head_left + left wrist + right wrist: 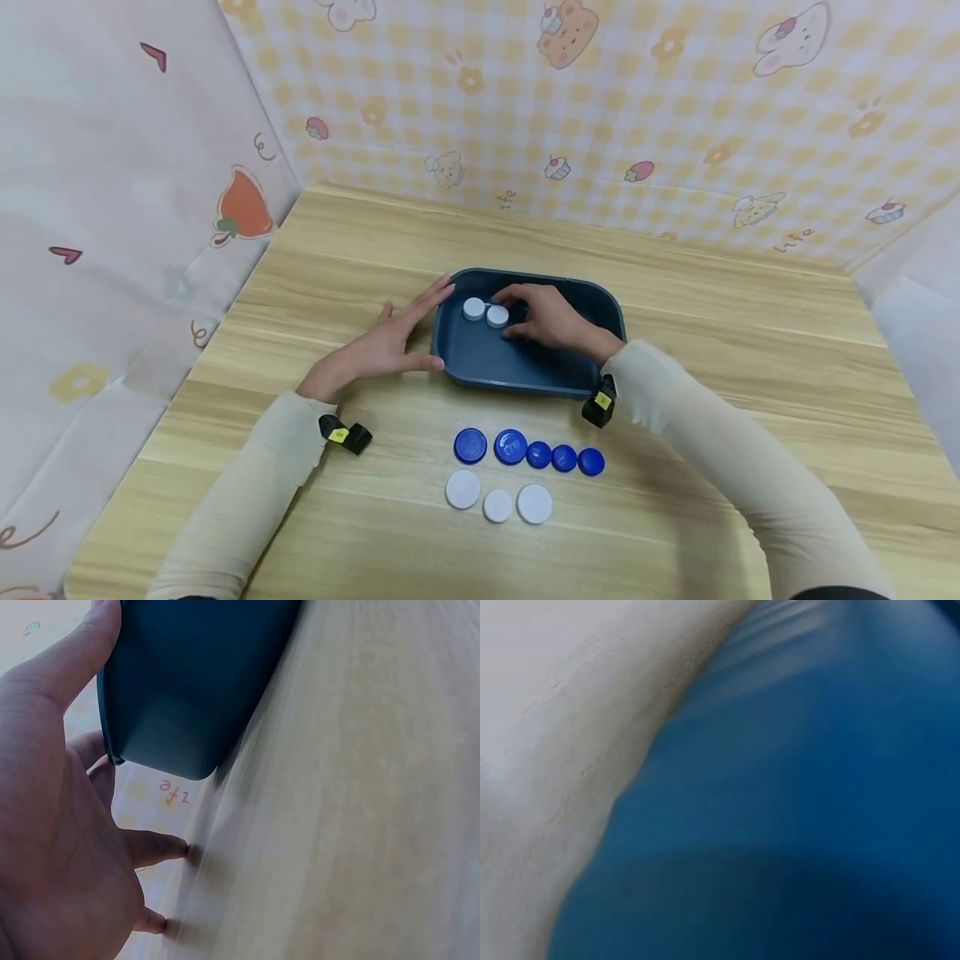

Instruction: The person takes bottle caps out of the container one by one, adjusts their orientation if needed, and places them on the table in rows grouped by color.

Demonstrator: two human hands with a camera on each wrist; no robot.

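Observation:
A dark blue tray stands on the wooden table. Inside it, toward the left, two white bottle caps sit side by side. My right hand reaches into the tray over its right side, thumb and fingers parted just beside the nearer white cap; nothing shows between them. Spread fingers of my left hand touch the tray's left rim. The left wrist view shows this hand against the tray's outer wall, with some fingertips down by the table. Blue tray surface fills much of the right wrist view, hiding the right hand.
In front of the tray lies a row of several blue caps, large and small. Nearer still are three white caps. A patterned cloth hangs behind the table, and white cloth covers the left side.

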